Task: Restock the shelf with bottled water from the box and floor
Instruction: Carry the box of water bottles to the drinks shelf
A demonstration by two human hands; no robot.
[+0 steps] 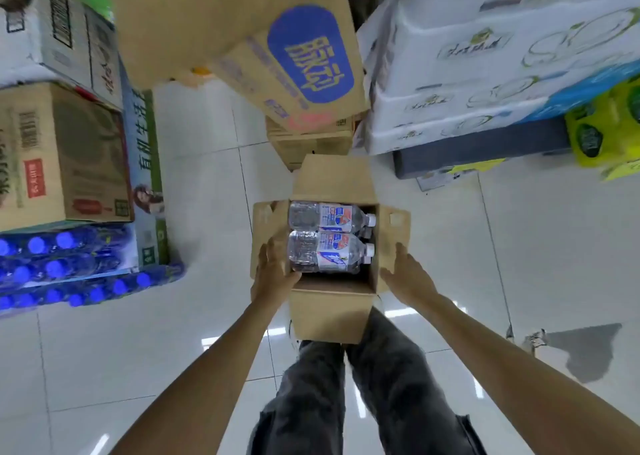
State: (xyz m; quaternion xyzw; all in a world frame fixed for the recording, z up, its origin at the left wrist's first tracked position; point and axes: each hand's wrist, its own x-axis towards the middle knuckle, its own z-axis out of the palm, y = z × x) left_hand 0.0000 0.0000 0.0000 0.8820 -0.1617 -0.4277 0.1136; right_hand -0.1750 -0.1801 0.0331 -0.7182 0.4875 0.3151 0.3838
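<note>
The open box (330, 311) is held above the floor (145, 344), in front of the legs, with both hands at its sides. The left hand (275, 274) is placed on the left flap, its fingers (277, 250) spread flat over the rim. The right hand (408, 274) is set against the right wall, fingers straight and wide; no bottle is held.

Two bottles (329, 236) lie on their sides in the box, caps to the right. No shelf is in view.

The box should probably be supported from below, not by the flaps: corrugated card bends and tears under load. It should be kept level so that the round bottles do not roll. The bottles are clear, ribbed plastic with glossy labels and white caps. The floor tiles are polished and reflective.
</note>
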